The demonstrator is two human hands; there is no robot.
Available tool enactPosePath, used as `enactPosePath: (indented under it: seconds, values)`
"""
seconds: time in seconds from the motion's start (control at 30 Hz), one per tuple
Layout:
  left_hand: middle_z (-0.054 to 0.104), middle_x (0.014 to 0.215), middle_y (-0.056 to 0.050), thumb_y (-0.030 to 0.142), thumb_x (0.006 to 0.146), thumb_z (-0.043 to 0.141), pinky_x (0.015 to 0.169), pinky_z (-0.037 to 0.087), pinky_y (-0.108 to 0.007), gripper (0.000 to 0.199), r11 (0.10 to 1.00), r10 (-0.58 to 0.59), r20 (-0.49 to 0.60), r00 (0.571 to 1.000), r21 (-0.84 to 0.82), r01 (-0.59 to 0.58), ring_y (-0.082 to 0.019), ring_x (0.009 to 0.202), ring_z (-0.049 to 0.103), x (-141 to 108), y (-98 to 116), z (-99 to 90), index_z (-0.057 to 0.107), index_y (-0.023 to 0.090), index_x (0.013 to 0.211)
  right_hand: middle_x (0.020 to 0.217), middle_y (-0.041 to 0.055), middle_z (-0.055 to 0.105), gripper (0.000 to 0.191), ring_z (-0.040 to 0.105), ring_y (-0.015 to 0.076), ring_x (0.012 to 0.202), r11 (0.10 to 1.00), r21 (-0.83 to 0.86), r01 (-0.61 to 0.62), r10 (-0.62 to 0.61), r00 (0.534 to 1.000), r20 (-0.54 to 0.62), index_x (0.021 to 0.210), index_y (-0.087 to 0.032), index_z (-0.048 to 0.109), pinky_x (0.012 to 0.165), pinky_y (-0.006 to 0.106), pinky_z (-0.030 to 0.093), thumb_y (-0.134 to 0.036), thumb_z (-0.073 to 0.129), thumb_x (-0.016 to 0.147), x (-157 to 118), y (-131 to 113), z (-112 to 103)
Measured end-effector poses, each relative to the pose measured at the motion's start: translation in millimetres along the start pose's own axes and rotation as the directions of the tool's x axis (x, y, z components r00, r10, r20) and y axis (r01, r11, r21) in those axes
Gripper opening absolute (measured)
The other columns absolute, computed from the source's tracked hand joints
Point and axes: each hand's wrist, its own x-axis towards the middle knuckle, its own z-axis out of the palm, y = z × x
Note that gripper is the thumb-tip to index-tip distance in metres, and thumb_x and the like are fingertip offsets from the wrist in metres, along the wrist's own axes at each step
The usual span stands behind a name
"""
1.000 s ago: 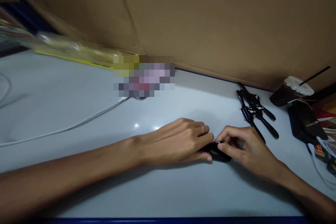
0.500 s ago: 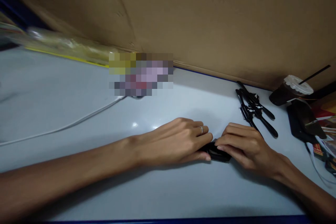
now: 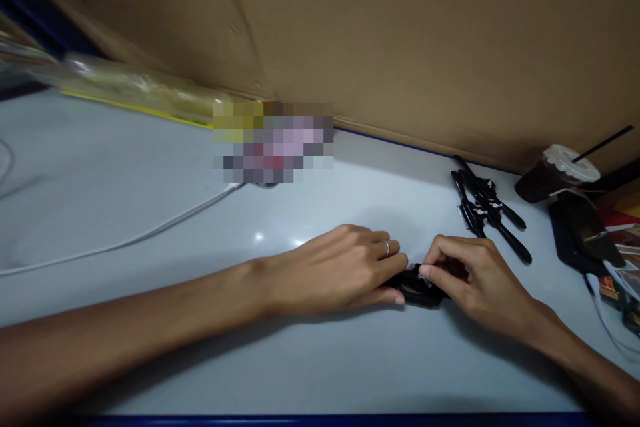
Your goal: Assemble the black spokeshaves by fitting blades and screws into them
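Where it lay flatter, the right hand [image 3: 480, 280] curls at the black tool [image 3: 419, 297].

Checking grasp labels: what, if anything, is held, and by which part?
A glossy black, elongated plastic-looking object: the left hand holds its left part; the right hand pinches at its upper side, exact grip hidden.

Both forearms, left [image 3: 165, 323] and right [image 3: 565, 340], bare as far as the frame shows, slim, tapering at the wrist. Left hand [image 3: 345, 270]: one plain, thin, silver-coloured ring [image 3: 387, 249] on a middle-row finger, exact one unclear. Slender fingers [image 3: 394, 265], thumbnail visible. Right hand [image 3: 477, 280]: bare, same slim build, knuckles defined.
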Motion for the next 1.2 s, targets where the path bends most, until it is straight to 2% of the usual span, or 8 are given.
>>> enactPosePath:
  seconds: [0.1, 0.23, 0.43, 0.6, 0.8, 0.97, 1.07, 1.2]
  values:
    - [0.064, 0.080, -0.002, 0.048, 0.106, 0.046, 0.061, 0.039, -0.031, 0.035, 1.000, -0.004, 0.000, 1.000, 0.000, 0.004, -0.017, 0.069, 0.057, 0, 0, 0.0, 0.058, 0.018, 0.090, 0.068, -0.0018, 0.059, 0.022, 0.049, 0.0114, 0.059, 0.985, -0.144, 0.097, -0.100, 0.995, -0.016, 0.076, -0.020, 0.053, 0.059, 0.026, 0.034, -0.021, 0.054, 0.098, -1, 2, 2]
    - [0.064, 0.079, -0.002, 0.047, 0.107, 0.045, 0.060, 0.039, -0.031, 0.036, 1.000, 0.007, -0.021, 1.000, -0.005, -0.008, -0.017, 0.068, 0.057, 1, 1, 0.1, 0.057, 0.018, 0.090, 0.071, 0.0016, 0.057, 0.024, 0.047, 0.0135, 0.060, 0.900, -0.378, 0.216, -0.246, 0.969, -0.033, 0.079, -0.019, 0.051, 0.059, 0.030, 0.032, -0.019, 0.044, 0.102, -5, 2, 11]
    - [0.064, 0.079, -0.002, 0.047, 0.107, 0.044, 0.059, 0.040, -0.032, 0.036, 1.000, 0.017, -0.036, 0.999, -0.023, -0.018, -0.017, 0.067, 0.055, 0, -1, 0.3, 0.058, 0.018, 0.089, 0.061, 0.0008, 0.055, 0.027, 0.044, 0.0130, 0.052, 0.827, -0.516, 0.221, -0.309, 0.947, -0.091, 0.074, -0.020, 0.052, 0.055, 0.032, 0.027, -0.011, 0.041, 0.097, -9, -3, 21]
    - [0.063, 0.079, -0.002, 0.046, 0.107, 0.044, 0.060, 0.040, -0.031, 0.037, 1.000, 0.004, -0.015, 1.000, -0.031, -0.004, -0.017, 0.068, 0.056, 0, -1, 0.0, 0.059, 0.018, 0.090, 0.054, -0.0022, 0.050, 0.033, 0.039, 0.0111, 0.048, 0.892, -0.418, 0.173, -0.230, 0.969, -0.090, 0.066, -0.020, 0.050, 0.053, 0.031, 0.025, -0.017, 0.044, 0.099, -7, -1, 14]
    - [0.062, 0.079, -0.002, 0.047, 0.108, 0.040, 0.060, 0.040, -0.031, 0.040, 0.998, 0.002, -0.034, 0.999, -0.066, -0.004, -0.016, 0.068, 0.054, -1, -2, 1.3, 0.061, 0.018, 0.091, 0.062, -0.0024, 0.056, 0.033, 0.043, 0.0094, 0.053, 0.974, -0.177, 0.139, -0.164, 0.977, -0.137, 0.067, -0.019, 0.057, 0.055, 0.026, 0.032, -0.023, 0.053, 0.100, -3, 2, 0]
    - [0.062, 0.079, -0.002, 0.048, 0.108, 0.040, 0.060, 0.040, -0.031, 0.040, 0.999, 0.009, -0.031, 0.999, -0.042, -0.011, -0.016, 0.068, 0.054, 0, -1, 1.5, 0.060, 0.017, 0.090, 0.073, -0.0003, 0.063, 0.013, 0.051, 0.0098, 0.058, 0.960, -0.097, 0.261, -0.274, 0.950, -0.153, 0.084, -0.017, 0.067, 0.056, 0.024, 0.038, -0.020, 0.062, 0.096, -4, 0, 0]
    - [0.062, 0.078, -0.002, 0.048, 0.108, 0.040, 0.060, 0.040, -0.031, 0.040, 0.999, 0.006, -0.030, 1.000, -0.036, -0.007, -0.016, 0.068, 0.055, 0, 0, 0.3, 0.060, 0.017, 0.091, 0.075, 0.0006, 0.065, 0.014, 0.054, 0.0102, 0.061, 0.950, -0.080, 0.301, -0.309, 0.941, -0.138, 0.084, -0.017, 0.067, 0.057, 0.024, 0.039, -0.016, 0.060, 0.096, -4, -1, 5]
    - [0.061, 0.077, -0.002, 0.048, 0.108, 0.039, 0.060, 0.041, -0.032, 0.041, 0.998, -0.002, -0.037, 0.999, -0.061, -0.001, -0.017, 0.068, 0.054, 0, 0, -0.4, 0.061, 0.018, 0.091, 0.068, -0.0032, 0.064, 0.016, 0.055, 0.0100, 0.058, 0.992, 0.026, 0.119, -0.115, 0.985, -0.127, 0.080, -0.020, 0.065, 0.056, 0.023, 0.040, -0.013, 0.060, 0.093, -3, -2, 9]
